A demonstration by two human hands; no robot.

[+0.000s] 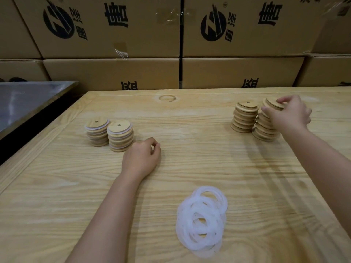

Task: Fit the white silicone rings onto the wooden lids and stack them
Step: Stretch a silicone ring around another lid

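Pale wooden table (190,168), stacked cardboard boxes (114,69) behind — grey metal surface (28,99) left

At 2 o'clock the right hand (290,114) covers one flank of a stack of bare round wooden lids (264,128). The top lid (272,104), pinched by it, shows only in part. Just off centre toward 8 o'clock the left hand (141,158) lies knuckles-up with fingers curled and its palm side concealed, so contents are indeterminate. At 5 o'clock the heap of translucent white silicone rings (202,221) overlaps, count unreadable. Brown printed cardboard cartons (114,35) at 12 o'clock are cut by the top edge.
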